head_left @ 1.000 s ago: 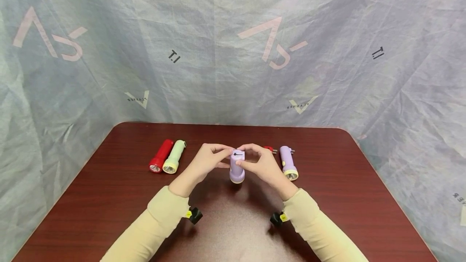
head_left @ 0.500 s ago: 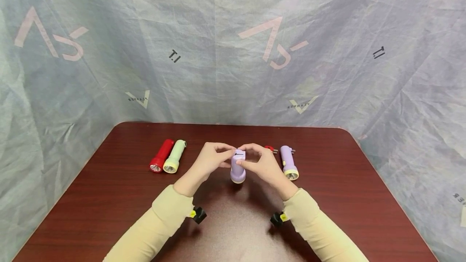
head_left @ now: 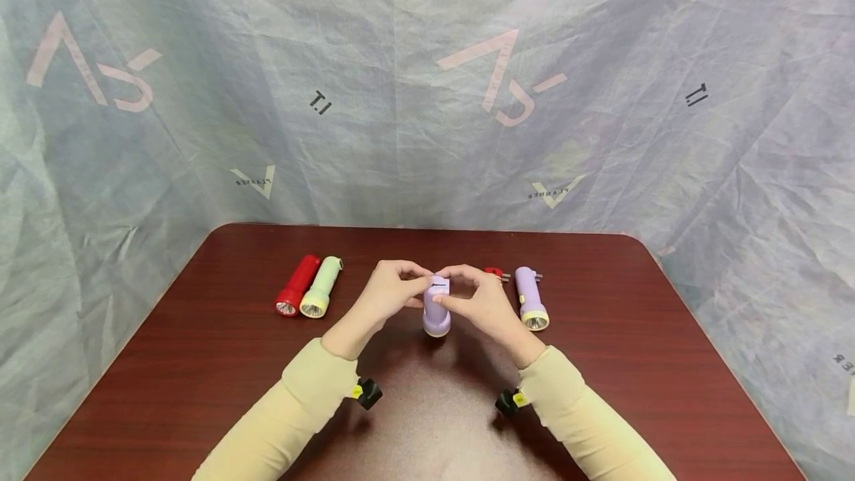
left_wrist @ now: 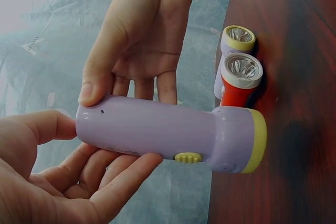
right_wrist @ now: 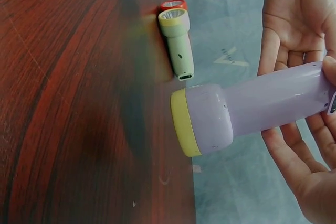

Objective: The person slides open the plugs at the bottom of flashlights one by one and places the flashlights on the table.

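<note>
Both hands grip one light purple flashlight (head_left: 437, 315) over the middle of the table, its yellow-rimmed lens end pointing down. My left hand (head_left: 390, 292) has its thumb tip at the tail end, beside a thin dark slot. Its fingers lie along the body near a yellow switch (left_wrist: 187, 158). From the other side, my right hand (head_left: 476, 299) pinches the tail between thumb and fingers. In the left wrist view its thumb presses the body close to the tail. The lens face is turned away from every view.
At the left of the table (head_left: 200, 392) lie a red flashlight (head_left: 297, 286) and a pale green flashlight (head_left: 321, 288), side by side. On the right lies another purple flashlight (head_left: 530, 298) with metal prongs showing. Beside it, a red flashlight (left_wrist: 237, 90) is mostly hidden behind my right hand in the head view.
My left hand and forearm have shifted slightly right, bringing the thumb further over the tail. The dark mark there shows as a thinner line. The right hand has hardly moved.
</note>
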`<state>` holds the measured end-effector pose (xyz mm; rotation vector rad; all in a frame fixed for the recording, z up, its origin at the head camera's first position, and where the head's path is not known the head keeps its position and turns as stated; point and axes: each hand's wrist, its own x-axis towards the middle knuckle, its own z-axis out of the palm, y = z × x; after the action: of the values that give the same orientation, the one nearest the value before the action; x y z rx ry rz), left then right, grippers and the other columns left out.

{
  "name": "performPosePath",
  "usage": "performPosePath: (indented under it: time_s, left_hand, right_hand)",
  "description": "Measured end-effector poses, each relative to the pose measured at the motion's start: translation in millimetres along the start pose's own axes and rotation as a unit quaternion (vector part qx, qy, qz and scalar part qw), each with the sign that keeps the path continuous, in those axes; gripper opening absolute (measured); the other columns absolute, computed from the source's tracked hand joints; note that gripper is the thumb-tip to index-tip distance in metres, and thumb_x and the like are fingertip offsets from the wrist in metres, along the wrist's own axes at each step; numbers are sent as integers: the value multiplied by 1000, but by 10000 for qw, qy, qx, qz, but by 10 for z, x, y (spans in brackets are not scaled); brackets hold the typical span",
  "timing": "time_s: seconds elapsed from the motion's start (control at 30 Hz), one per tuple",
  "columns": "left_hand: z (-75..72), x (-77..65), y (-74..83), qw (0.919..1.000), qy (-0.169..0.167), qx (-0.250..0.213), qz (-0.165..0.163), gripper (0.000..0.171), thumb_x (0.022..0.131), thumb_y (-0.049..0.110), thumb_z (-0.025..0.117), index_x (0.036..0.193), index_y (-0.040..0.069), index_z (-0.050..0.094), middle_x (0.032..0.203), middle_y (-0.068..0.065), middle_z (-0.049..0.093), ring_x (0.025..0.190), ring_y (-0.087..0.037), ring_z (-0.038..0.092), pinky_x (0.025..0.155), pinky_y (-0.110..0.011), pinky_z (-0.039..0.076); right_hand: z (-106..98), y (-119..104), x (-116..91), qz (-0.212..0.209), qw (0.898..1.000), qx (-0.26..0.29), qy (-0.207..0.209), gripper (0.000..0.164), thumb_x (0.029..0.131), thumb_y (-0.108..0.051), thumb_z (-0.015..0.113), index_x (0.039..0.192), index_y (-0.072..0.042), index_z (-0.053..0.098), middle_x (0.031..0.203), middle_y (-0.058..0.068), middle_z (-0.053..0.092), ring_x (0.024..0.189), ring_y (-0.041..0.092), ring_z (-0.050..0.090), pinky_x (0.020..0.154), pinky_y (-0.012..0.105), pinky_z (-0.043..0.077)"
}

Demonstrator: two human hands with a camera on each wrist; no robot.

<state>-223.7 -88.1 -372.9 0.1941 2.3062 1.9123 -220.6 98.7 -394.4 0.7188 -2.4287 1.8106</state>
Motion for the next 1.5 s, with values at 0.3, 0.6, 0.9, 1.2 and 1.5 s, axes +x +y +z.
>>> performPosePath:
  time_s: [0.3,0.6,0.9,1.2,1.5]
  left_hand:
    - [18,-19,24,10000,6,-69,6,14,87,7,64,96,-2,70,95,-14,65,78,-17,67,71,-40,58]
    - [32,-5,10,10000,-29,-32,40,14,86,9,67,95,-1,70,89,-13,64,74,-17,66,71,-41,58]
    - [65,4,2,9999,119,109,1,14,83,11,71,89,-1,67,82,-11,63,67,-14,63,68,-41,59]
    - [66,30,-39,9995,134,282,-59,19,82,16,74,86,1,64,83,-11,62,67,-15,63,67,-42,59]
    - [53,42,-66,9996,-35,288,50,21,83,20,73,87,1,63,87,-10,62,68,-15,63,65,-39,59]
  right_hand:
    - [-3,149,20,-59,9999,-34,75,31,79,-19,77,108,-18,66,106,1,68,91,17,66,79,30,55]
    - [-11,-41,-20,38,10000,67,-24,32,81,-8,74,111,-6,65,108,10,67,90,18,66,79,27,55]
    - [2,-179,-51,22,9999,98,-101,32,80,-8,74,110,-5,65,110,11,67,93,17,67,81,28,55]
    - [11,-175,-43,-7,9999,41,-133,32,80,-10,75,110,-6,66,110,8,67,97,14,63,81,28,55]
    - [-2,-174,-53,58,9999,6,-137,33,81,-10,74,111,-5,65,110,10,66,95,18,66,81,27,55]
